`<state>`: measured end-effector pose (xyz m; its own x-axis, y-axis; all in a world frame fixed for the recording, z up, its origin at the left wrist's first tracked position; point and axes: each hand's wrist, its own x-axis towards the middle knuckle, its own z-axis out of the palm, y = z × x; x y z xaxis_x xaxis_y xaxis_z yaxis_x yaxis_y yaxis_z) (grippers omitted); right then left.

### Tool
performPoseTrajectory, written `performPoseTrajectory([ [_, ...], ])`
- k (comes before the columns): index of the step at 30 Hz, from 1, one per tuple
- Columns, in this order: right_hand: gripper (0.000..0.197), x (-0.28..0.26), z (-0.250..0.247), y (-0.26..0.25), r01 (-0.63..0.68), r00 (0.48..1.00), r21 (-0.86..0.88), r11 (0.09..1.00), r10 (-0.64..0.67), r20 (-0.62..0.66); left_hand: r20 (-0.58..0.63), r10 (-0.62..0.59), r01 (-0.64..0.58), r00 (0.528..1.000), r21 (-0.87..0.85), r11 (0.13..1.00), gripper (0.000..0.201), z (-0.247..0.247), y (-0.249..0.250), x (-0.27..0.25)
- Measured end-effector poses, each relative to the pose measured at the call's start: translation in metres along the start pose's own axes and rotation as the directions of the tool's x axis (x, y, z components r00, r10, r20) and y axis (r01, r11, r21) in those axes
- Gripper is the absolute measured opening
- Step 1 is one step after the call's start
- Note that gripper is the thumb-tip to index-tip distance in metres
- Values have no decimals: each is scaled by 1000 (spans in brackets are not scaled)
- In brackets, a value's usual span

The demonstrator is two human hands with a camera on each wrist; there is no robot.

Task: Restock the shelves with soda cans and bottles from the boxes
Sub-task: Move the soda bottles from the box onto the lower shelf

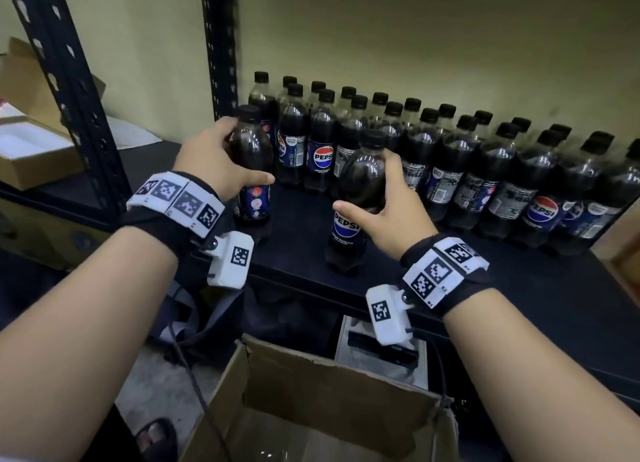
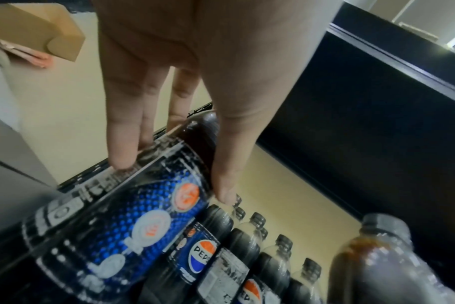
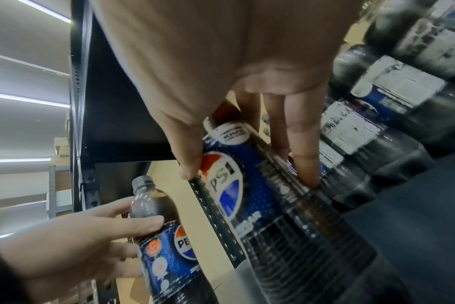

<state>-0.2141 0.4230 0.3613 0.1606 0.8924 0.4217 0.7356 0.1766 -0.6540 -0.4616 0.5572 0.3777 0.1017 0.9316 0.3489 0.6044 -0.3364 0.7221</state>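
My left hand [image 1: 221, 163] grips a dark Pepsi bottle [image 1: 251, 170] at the left end of the black shelf [image 1: 450, 281], its base at the shelf surface. In the left wrist view the fingers [image 2: 125, 144] and thumb wrap that left bottle [image 2: 122, 216]. My right hand [image 1: 388, 212] grips a second Pepsi bottle [image 1: 356, 205] near the shelf's front, thumb on its label. In the right wrist view this right bottle [image 3: 260, 195] fills the middle, with the left hand [image 3: 78, 246] and its bottle [image 3: 166, 236] below left. Rows of Pepsi bottles [image 1: 450, 163] stand behind.
An open cardboard box [image 1: 311, 402] sits on the floor below my arms. A black slotted upright [image 1: 221, 46] stands just behind the left bottle. Another cardboard box [image 1: 31, 143] lies on the neighbouring shelf at left. The shelf front to the right of my right hand is bare.
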Motion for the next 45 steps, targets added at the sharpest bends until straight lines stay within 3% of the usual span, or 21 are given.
performPoseTrajectory([
  [5,97,8,3,6,13,999,13,1000,-12,-40,-64,-44,50,997,102,994,93,13,2,34],
  [16,97,31,-1,33,12,998,44,999,-9,-57,-183,-69,60,981,-58,997,76,48,-20,112],
  [21,98,46,0,47,3,996,54,999,2,-89,-145,-71,51,987,-138,989,69,61,-34,137],
  [30,96,70,2,63,-10,995,57,998,15,-103,-89,-80,65,993,-160,985,78,75,-37,171],
  [34,83,75,1,67,-67,991,65,996,74,-113,-85,-156,147,984,-105,984,68,80,-30,178],
  [37,74,73,-1,69,-92,980,43,995,98,-171,-28,-164,165,986,45,985,72,70,-24,179],
  [39,72,71,-5,70,-112,975,25,993,115,-190,21,-141,131,990,244,961,79,61,-14,174],
  [42,75,66,-17,72,-151,968,-41,988,139,-208,1,-85,74,996,472,878,79,49,6,158],
  [45,77,57,-35,79,-205,953,-27,978,193,-232,25,54,-59,998,528,847,53,45,32,132],
])
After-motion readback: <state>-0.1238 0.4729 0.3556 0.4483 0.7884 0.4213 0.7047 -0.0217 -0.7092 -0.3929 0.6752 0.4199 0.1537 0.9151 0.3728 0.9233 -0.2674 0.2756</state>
